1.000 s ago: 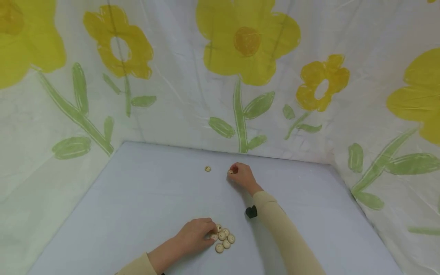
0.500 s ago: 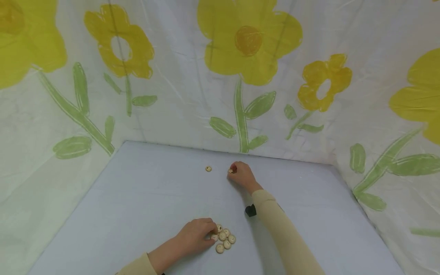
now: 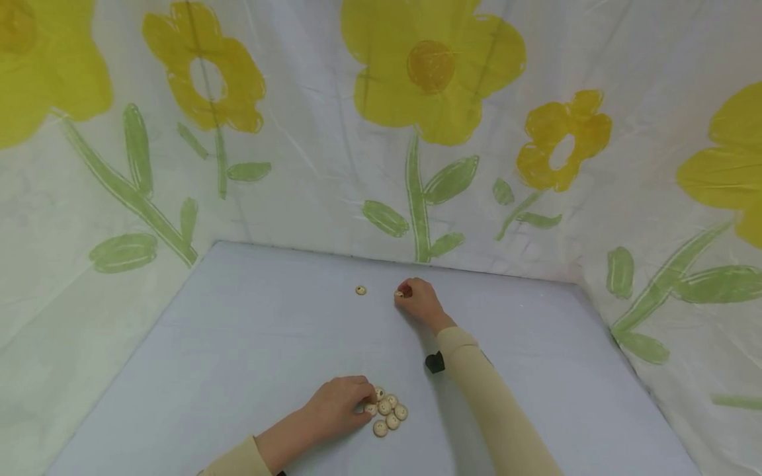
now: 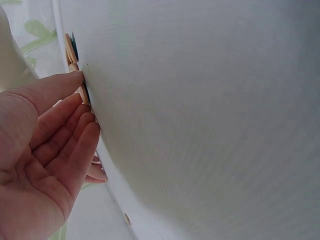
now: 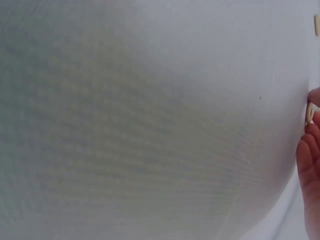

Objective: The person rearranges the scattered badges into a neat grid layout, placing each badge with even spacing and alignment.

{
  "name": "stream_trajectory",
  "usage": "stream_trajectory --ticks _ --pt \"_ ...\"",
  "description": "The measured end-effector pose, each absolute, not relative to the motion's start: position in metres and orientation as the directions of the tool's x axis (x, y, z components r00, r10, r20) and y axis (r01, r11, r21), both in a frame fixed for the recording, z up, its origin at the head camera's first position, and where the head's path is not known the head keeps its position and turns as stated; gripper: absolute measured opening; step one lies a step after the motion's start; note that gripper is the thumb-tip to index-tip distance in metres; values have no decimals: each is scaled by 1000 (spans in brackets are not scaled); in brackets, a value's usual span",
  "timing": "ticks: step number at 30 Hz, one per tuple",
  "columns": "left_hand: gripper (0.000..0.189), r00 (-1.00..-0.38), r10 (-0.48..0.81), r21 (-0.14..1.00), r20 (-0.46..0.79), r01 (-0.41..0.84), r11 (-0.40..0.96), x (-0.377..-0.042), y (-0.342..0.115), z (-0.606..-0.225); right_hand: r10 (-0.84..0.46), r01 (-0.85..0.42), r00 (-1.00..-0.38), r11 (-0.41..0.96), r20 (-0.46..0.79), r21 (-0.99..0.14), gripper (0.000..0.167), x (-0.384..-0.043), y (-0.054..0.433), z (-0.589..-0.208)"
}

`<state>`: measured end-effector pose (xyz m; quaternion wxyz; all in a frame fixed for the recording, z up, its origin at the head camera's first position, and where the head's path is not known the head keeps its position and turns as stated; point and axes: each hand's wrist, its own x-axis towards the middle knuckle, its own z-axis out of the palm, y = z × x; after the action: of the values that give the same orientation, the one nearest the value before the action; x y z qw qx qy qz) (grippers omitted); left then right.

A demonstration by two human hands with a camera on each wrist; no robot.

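Several small round wooden discs with dark markings (image 3: 385, 408) lie in a close cluster near the front middle of the table in the head view. My left hand (image 3: 336, 408) rests at the cluster's left side, its thumb and fingertips pinching the leftmost disc (image 3: 370, 409). From the left wrist, that disc's edge (image 4: 84, 95) shows between thumb and fingers. Farther off, my right hand (image 3: 421, 304) pinches another wooden disc (image 3: 399, 294) at the tabletop; its fingers partly cover it. A lone disc (image 3: 360, 290) lies to the left of this hand.
The pale table (image 3: 268, 330) meets a white cloth backdrop (image 3: 309, 198) painted with yellow flowers. A black piece (image 3: 435, 362) sticks out beside the right sleeve (image 3: 488, 396). The right forearm reaches across the table to the right of the cluster.
Both hands stay in place with their discs. The whole head view shifts very slightly; the discs on the table keep their positions.
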<state>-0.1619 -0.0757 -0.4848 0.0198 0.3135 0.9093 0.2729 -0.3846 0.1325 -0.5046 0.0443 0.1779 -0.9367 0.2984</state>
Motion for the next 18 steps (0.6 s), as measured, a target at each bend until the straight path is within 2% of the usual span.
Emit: stream_trajectory --ticks 6,10,14,18 --pt "13 -803 580 510 138 559 654 -161 -76 -483 -284 -337 -941 746 184 -575 19 -375 136 -499" --pt "13 -800 585 510 136 563 650 -161 -76 -483 -260 -336 -942 695 213 -635 22 -363 142 -496" --pt "13 -799 586 508 137 564 651 -162 -75 -484 -238 -365 -931 633 276 -683 21 -354 151 -499" --pt "13 -803 579 507 138 560 656 -162 -76 -485 -188 -328 -944 599 270 -731 20 -347 155 -500"
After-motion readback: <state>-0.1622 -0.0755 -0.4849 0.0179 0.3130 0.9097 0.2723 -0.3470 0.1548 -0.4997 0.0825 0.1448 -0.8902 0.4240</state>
